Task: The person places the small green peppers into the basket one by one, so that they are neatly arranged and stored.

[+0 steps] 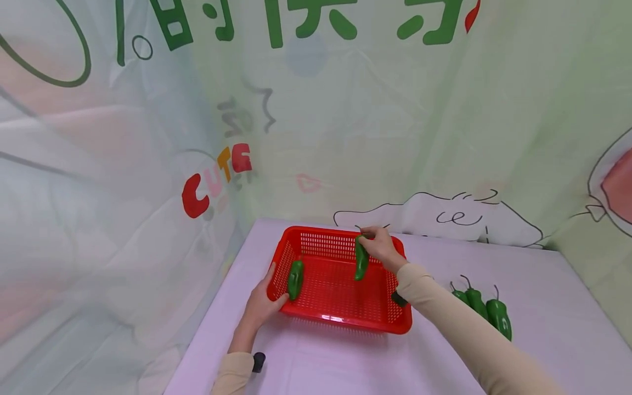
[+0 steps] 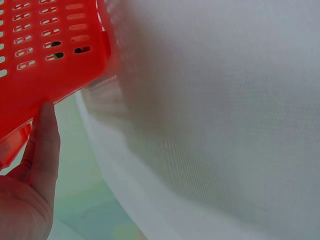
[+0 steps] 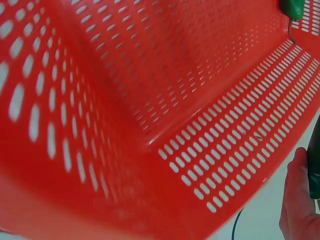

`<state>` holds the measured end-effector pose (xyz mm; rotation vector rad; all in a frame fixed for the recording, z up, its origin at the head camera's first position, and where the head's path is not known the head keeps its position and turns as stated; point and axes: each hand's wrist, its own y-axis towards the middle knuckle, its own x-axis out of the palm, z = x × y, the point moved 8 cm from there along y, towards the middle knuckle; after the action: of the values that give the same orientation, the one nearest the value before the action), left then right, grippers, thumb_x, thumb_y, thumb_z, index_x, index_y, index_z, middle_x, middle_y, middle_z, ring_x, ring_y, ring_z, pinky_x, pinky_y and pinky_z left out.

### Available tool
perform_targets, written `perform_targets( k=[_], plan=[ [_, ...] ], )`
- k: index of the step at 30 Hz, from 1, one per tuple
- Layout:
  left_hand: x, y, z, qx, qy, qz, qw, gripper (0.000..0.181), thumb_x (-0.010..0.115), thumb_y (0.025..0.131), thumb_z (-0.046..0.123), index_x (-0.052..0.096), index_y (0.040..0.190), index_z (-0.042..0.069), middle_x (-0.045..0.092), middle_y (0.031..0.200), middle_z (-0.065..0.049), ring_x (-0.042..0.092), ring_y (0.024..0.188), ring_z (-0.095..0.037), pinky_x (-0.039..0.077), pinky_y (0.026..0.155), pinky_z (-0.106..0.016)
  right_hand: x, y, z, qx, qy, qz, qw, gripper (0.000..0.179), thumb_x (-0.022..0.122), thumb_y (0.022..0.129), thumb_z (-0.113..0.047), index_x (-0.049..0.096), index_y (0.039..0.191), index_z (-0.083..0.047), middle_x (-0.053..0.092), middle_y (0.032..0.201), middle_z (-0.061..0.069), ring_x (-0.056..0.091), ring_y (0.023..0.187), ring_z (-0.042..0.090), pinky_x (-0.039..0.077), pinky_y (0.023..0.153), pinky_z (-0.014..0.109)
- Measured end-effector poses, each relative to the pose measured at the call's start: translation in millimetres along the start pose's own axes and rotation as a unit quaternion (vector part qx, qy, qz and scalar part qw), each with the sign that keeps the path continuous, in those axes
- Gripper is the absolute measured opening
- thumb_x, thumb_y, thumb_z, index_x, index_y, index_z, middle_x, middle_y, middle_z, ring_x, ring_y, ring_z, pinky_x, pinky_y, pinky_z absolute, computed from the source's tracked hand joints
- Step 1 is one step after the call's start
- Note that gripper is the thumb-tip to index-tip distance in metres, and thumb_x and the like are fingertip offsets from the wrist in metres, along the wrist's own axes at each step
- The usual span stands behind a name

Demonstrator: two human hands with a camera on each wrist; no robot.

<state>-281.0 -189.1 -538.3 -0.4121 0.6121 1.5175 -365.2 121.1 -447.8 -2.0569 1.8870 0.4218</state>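
Note:
A red perforated plastic basket (image 1: pixel 340 319) stands on the table. My left hand (image 1: pixel 261 303) grips its left rim near the front corner; the left wrist view shows fingers against the basket wall (image 2: pixel 45 82). Over the back right part of the basket, my right hand (image 1: pixel 381 247) pinches a green pepper (image 1: pixel 362 260) near its stem end, and the pepper hangs down. In the right wrist view that pepper (image 3: pixel 314 162) is cut off by the edge. Another green pepper (image 1: pixel 295 280) lies inside the basket at the left.
Several green peppers (image 1: pixel 498 317) with thin stems lie on the pale table (image 1: pixel 548 296) to the right, partly behind my right sleeve (image 1: pixel 459 318). A printed cloth (image 1: pixel 316 137) hangs behind and to the left of the table.

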Motion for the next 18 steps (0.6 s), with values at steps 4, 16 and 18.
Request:
perform_targets(
  k=[4, 16, 18],
  plan=[
    [-0.9, 0.3, 1.8, 0.006, 0.004, 0.005, 1.0000, 0.091, 0.073, 0.080, 0.026, 0.026, 0.158, 0.017, 0.048, 0.146, -0.018, 0.051, 0.126, -0.037, 0.048, 0.096, -0.056, 8.1, 2.9, 3.0, 0.007, 0.002, 0.003, 1.0000, 0.043, 0.050, 0.097, -0.006, 0.050, 0.136, 0.012, 0.055, 0.127, 0.032, 0.062, 0.095, 0.031, 0.056, 0.074, 0.029],
    [-4.3, -3.7, -2.2, -0.002, 0.011, 0.009, 0.9999, 0.091, 0.074, 0.079, 0.024, 0.027, 0.157, 0.017, 0.047, 0.147, -0.018, 0.050, 0.127, -0.039, 0.048, 0.095, -0.058, 59.3, 6.7, 16.0, 0.025, 0.040, -0.007, 0.9988, 0.041, 0.055, 0.096, -0.005, 0.052, 0.134, 0.011, 0.058, 0.123, 0.029, 0.063, 0.102, 0.034, 0.057, 0.083, 0.038],
    [-2.6, -2.2, 0.6, 0.003, 0.007, 0.006, 1.0000, 0.091, 0.073, 0.080, 0.024, 0.026, 0.158, 0.017, 0.047, 0.147, -0.018, 0.050, 0.127, -0.038, 0.048, 0.096, -0.057, 64.0, 8.3, 18.3, 0.029, 0.045, -0.002, 0.9986, 0.041, 0.056, 0.095, -0.004, 0.053, 0.133, 0.011, 0.058, 0.123, 0.029, 0.062, 0.105, 0.036, 0.057, 0.084, 0.040]
  ],
)
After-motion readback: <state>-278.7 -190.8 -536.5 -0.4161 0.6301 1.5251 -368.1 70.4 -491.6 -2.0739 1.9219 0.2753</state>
